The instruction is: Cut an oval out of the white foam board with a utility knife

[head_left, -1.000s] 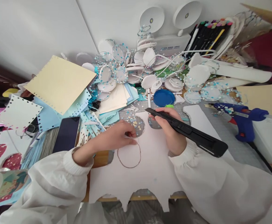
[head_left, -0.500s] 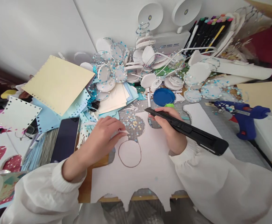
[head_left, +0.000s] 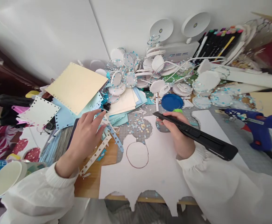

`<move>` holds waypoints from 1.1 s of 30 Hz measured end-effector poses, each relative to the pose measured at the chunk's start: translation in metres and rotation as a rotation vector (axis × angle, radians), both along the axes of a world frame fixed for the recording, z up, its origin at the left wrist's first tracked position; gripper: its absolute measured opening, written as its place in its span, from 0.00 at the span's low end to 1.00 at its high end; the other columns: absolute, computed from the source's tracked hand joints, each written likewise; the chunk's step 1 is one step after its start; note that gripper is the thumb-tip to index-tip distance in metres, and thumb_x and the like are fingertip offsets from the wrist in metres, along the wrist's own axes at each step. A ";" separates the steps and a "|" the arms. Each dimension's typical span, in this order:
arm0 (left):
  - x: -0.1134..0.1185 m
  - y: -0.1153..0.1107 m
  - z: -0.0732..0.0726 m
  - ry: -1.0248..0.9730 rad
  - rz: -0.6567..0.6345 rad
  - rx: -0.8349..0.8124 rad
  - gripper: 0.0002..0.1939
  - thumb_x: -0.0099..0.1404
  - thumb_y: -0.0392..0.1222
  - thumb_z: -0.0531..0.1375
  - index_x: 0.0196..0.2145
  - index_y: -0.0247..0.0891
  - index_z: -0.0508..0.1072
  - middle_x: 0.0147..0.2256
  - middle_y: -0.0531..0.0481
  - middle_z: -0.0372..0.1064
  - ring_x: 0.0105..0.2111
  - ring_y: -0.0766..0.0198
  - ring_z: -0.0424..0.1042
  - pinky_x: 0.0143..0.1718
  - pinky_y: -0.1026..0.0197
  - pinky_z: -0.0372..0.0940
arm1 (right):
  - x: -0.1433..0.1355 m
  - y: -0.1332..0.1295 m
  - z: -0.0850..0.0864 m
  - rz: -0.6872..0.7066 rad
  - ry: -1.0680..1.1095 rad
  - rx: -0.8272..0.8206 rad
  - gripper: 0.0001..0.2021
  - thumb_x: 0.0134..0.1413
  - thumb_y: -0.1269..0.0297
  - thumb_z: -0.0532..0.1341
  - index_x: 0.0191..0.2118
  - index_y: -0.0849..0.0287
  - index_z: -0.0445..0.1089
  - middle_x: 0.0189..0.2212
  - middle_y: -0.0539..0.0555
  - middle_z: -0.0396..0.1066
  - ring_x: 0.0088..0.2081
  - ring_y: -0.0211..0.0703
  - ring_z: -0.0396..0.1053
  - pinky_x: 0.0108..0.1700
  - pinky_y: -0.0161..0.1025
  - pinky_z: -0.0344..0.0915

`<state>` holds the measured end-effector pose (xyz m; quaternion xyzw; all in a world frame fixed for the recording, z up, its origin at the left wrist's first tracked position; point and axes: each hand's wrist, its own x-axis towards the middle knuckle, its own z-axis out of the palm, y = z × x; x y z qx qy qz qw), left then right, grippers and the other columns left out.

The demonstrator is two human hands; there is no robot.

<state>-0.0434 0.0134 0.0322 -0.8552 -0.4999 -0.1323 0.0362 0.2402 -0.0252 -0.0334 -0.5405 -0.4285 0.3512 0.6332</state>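
My right hand (head_left: 182, 137) grips a black utility knife (head_left: 202, 137), its blade end pointing left above the white foam sheet (head_left: 147, 182). That sheet has curved bites cut from its edges, and a circle outline (head_left: 127, 152) is drawn on its left part. My left hand (head_left: 83, 135) is open over the left of the table, fingers apart, with nothing seen in it. Beneath it, a dark phone (head_left: 72, 132) is mostly covered. Close to its fingers lie punched paper strips (head_left: 100, 149) on the wood.
A blue glue gun (head_left: 254, 119) lies at the right. Behind the sheet are small paper stars (head_left: 138, 127), a blue lid (head_left: 172, 102) and heaped white foam discs (head_left: 158, 86). Coloured paper sheets (head_left: 77, 87) lie back left; a white cup (head_left: 7, 179) stands front left.
My left hand has moved left, away from the foam sheet, and its fingers have spread; the small white scrap it pinched is no longer seen there. My right hand keeps the knife. The view has shifted.
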 end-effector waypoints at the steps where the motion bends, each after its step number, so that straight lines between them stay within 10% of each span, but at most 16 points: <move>1: 0.004 -0.007 0.000 -0.052 -0.015 -0.025 0.18 0.68 0.42 0.53 0.55 0.38 0.64 0.54 0.40 0.63 0.54 0.49 0.62 0.54 0.47 0.58 | 0.000 0.000 0.000 0.000 -0.002 -0.002 0.09 0.50 0.62 0.63 0.39 0.52 0.71 0.34 0.52 0.77 0.39 0.48 0.75 0.43 0.47 0.69; 7: 0.032 -0.050 -0.004 -0.317 -0.020 -0.609 0.18 0.67 0.48 0.54 0.51 0.39 0.66 0.43 0.43 0.70 0.38 0.58 0.72 0.39 0.55 0.68 | -0.002 -0.002 0.006 -0.010 0.012 0.003 0.07 0.51 0.62 0.62 0.38 0.53 0.70 0.32 0.52 0.76 0.37 0.47 0.75 0.41 0.46 0.69; 14: 0.038 -0.044 -0.009 -0.609 0.179 -0.937 0.23 0.59 0.54 0.60 0.47 0.38 0.67 0.38 0.46 0.69 0.34 0.60 0.71 0.35 0.56 0.68 | -0.004 -0.002 0.007 -0.052 0.019 0.105 0.07 0.53 0.60 0.59 0.38 0.53 0.70 0.32 0.51 0.71 0.32 0.42 0.72 0.36 0.42 0.68; 25: 0.042 -0.021 -0.007 -0.745 -0.048 -1.333 0.13 0.58 0.48 0.62 0.35 0.36 0.69 0.33 0.51 0.68 0.34 0.64 0.69 0.35 0.61 0.65 | -0.003 0.004 0.030 -0.011 0.021 0.163 0.10 0.53 0.61 0.59 0.42 0.53 0.64 0.26 0.48 0.69 0.30 0.41 0.70 0.33 0.40 0.66; 33: 0.046 -0.021 -0.020 -0.934 -0.054 -1.254 0.13 0.60 0.49 0.62 0.38 0.37 0.69 0.24 0.57 0.64 0.20 0.72 0.62 0.19 0.70 0.56 | -0.010 -0.022 0.035 0.272 -0.118 0.113 0.06 0.56 0.61 0.58 0.39 0.53 0.62 0.24 0.47 0.67 0.24 0.38 0.65 0.24 0.35 0.61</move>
